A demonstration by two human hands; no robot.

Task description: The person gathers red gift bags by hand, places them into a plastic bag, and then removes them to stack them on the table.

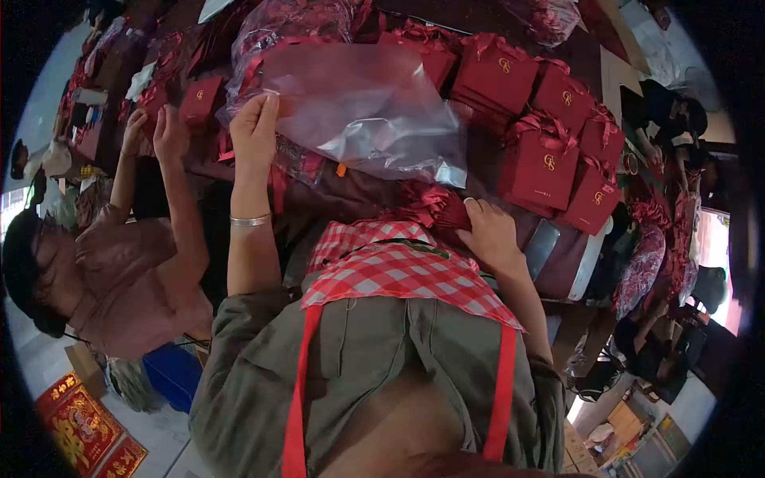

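My left hand [255, 131] is raised, thumb and fingers pinched on the edge of a clear plastic bag [366, 103]. The bag stretches out flat to the right over the table. Low at the table's near edge, my right hand [492, 233] is closed on the side of some dark red paper gift bags [453, 213]. Their red ribbon handles [424, 201] bunch up to the left of that hand. Part of this bundle is hidden by my checked apron [398, 267] and my fingers.
Stacks of red gift bags with gold lettering [550, 169] stand at the right. Plastic-wrapped goods [299, 20] lie at the back. On my left, a co-worker's hands [163, 131] are raised near another red bag [199, 102]. A flat metallic object [543, 243] lies right of my hand.
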